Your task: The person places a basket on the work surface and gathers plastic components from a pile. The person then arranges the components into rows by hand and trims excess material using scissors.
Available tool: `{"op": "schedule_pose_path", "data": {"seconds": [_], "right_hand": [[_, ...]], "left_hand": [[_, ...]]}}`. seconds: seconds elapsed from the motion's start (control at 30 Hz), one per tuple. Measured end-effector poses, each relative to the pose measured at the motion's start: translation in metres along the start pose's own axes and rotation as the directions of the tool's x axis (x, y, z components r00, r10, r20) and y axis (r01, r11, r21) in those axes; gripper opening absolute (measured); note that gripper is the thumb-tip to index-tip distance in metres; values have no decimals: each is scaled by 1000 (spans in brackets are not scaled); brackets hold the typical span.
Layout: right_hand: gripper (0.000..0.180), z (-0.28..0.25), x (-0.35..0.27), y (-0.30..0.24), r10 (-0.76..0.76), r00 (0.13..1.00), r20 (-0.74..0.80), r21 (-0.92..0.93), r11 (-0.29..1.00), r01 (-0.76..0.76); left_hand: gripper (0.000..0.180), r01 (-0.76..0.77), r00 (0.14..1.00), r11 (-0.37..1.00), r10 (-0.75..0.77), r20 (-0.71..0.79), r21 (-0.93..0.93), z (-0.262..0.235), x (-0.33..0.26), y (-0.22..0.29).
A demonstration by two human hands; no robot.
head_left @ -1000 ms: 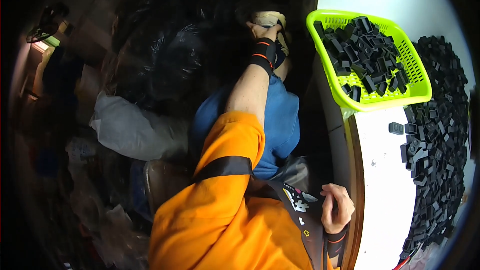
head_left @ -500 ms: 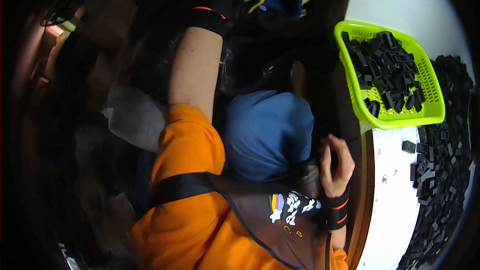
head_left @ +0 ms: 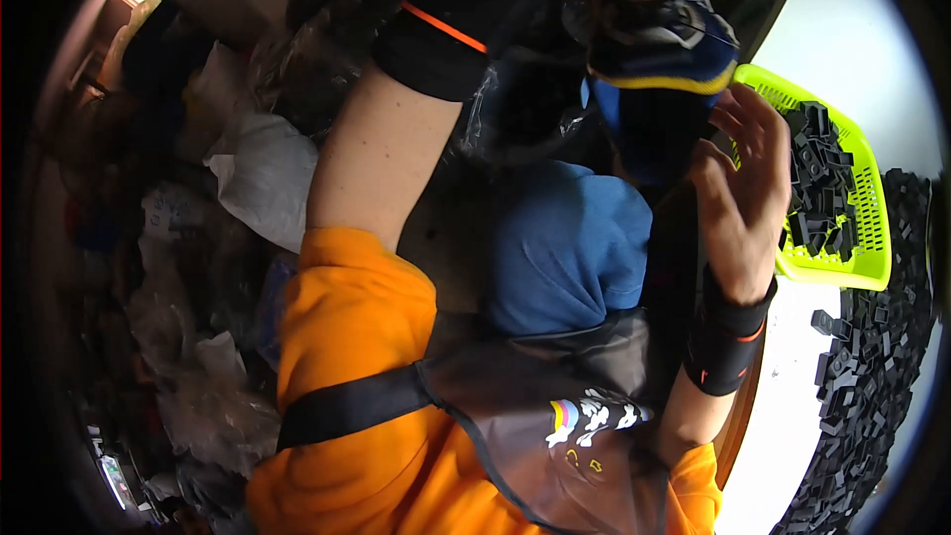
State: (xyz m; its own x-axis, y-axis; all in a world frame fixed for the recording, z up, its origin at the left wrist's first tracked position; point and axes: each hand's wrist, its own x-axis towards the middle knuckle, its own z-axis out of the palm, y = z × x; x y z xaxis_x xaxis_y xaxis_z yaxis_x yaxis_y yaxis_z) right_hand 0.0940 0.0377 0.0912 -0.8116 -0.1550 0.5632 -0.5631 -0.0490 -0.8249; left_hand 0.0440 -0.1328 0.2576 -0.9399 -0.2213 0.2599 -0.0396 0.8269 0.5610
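- Left hand?
- Out of sight; its wristband [head_left: 426, 54] is cut by the top edge
- The blue shoe [head_left: 669, 50]?
- Also cut off at the top
- Right hand [head_left: 748, 188]?
- Fingers [head_left: 765, 129] blurred; contact with the shoe cannot be confirmed
- Green basket [head_left: 852, 278]?
- Left part hidden behind that hand

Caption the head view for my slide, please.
Right hand beside yellow-edged blue object, near green basket of black blocks.

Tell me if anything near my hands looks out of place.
Yes: a dark blue shoe-like item with yellow trim appears raised near your right hand and the lime-green plastic basket of small black blocks. Footwear looks odd near such parts. More blocks lie heaped on the white table; whether spilled is unclear.
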Motion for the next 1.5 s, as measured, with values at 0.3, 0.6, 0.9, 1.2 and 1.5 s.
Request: {"op": "schedule_pose_path", "data": {"seconds": [0.3, 0.6, 0.9, 1.2, 1.5], "right_hand": [[26, 5, 14, -8, -202, 946, 253, -818, 477, 321], [52, 0, 37, 107, -144, 989, -16, -647, 756, 100], [28, -6, -17, 7, 402, 885, 235, 896, 262, -357], [51, -19, -42, -28, 468, 834, 292, 954, -89, -285], [51, 12, 52, 133, -326, 930, 168, -562, 744, 362]], "left_hand": [[89, -500, 821, 863, 499, -277, 72, 4, -24, 5], [65, -430, 702, 860, 510, -498, 275, 47, -30, 2], [79, -308, 868, 938, 208, -452, -160, 39, 21, -105], [94, -52, 803, 942, -157, -574, -331, 23, 12, -193], [88, -43, 525, 998, 63, -849, 48, 1, 14, -198]]}}
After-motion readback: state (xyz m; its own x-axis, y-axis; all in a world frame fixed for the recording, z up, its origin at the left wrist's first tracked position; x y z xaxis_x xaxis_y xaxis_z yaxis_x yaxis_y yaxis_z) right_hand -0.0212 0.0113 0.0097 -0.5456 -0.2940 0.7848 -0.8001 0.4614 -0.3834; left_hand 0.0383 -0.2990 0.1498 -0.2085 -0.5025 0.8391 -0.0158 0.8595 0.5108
